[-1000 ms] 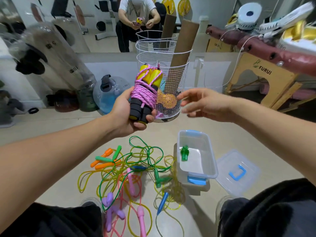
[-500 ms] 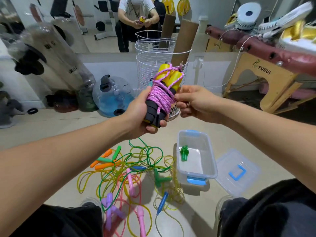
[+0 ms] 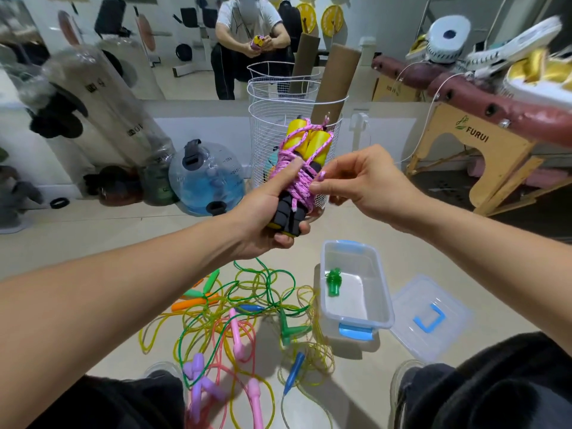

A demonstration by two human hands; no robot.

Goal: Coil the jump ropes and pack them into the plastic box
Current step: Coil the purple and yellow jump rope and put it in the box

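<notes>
The left hand point(image 3: 263, 218) grips the wrapped pink jump rope point(image 3: 301, 171); the right hand point(image 3: 356, 178) pinches its loose end. If this end slips, the coil can unwind before reaching the plastic box point(image 3: 382, 292).

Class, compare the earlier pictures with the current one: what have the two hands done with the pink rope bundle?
The right hand, open and apart a second ago, closed in and now pinches the pink rope at the bundle. The left hand still grips the handles. The plastic box and floor ropes are unchanged.
</notes>
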